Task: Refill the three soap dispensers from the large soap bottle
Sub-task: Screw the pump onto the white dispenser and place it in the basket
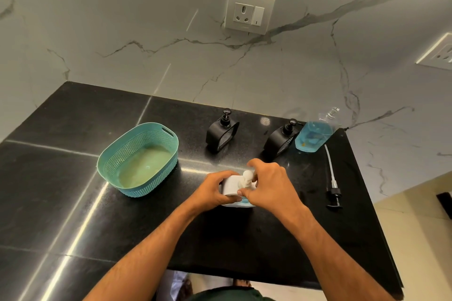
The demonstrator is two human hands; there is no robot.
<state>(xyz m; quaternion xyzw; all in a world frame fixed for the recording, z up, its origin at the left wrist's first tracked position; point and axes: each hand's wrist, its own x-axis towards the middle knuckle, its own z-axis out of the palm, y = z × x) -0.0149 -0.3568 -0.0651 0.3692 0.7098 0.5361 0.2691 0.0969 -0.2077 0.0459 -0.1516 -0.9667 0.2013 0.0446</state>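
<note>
**Both hands working on the white dispenser at the front of the surface**

The left hand [213, 190] is wrapping around the side of the white soap dispenser [232, 187], its grip closed on the body. The right hand [269, 184] is closing its fingers around the white pump head [247, 176] on top of that dispenser. The dispenser is standing on the black surface [73, 178], near its front edge, with blue liquid showing at its base.

Behind it, two black soap dispensers [221, 133] [281, 139] are standing upright, apart from each other. The large soap bottle [313, 135], uncapped and partly filled with blue soap, is sitting just beside the right-hand black one. Its pump with tube [332, 178] is lying flat on the surface to the right. A teal basket [139, 156] is sitting to the left.
</note>
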